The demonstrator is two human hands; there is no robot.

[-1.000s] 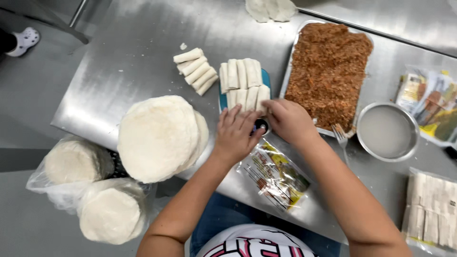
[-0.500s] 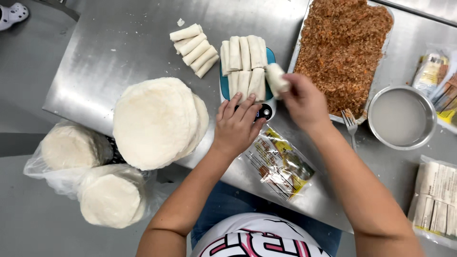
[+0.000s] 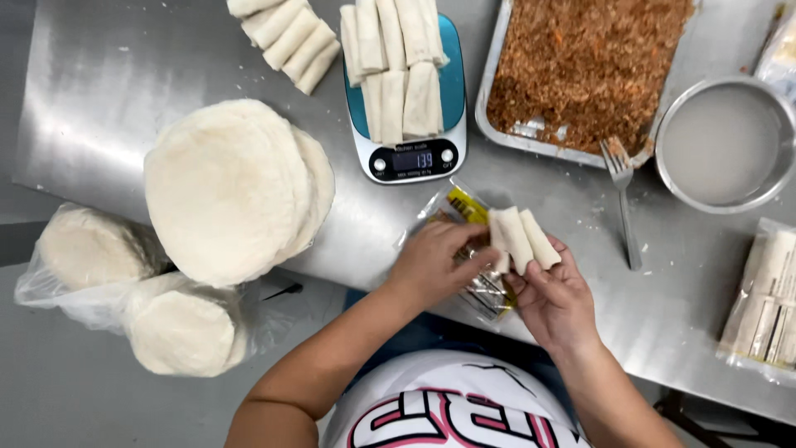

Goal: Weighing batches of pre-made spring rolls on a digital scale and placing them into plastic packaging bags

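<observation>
My right hand [image 3: 557, 297] holds two pale rolled spring rolls [image 3: 521, 238] side by side above the table's near edge. My left hand [image 3: 433, 264] touches their left side and rests over a clear plastic bag [image 3: 464, 217] with yellow print lying on the steel table [image 3: 124, 75]. Just beyond, a teal and white kitchen scale [image 3: 410, 149] carries several more rolls [image 3: 396, 58] and its display is lit. A stack of round white wrappers [image 3: 228, 187] lies left of my left hand.
A metal tray of brown minced filling [image 3: 580, 66] sits at the back right, a fork [image 3: 622, 195] at its corner. A metal bowl of cloudy liquid [image 3: 723, 143] stands right. More rolls [image 3: 286, 33] lie back left. Bagged wrappers [image 3: 124, 290] hang off the left; packed rolls [image 3: 767, 303] lie far right.
My right hand came back from the scale toward me with rolls in it, and my left hand moved in beside them. The camera view shifted closer to the table.
</observation>
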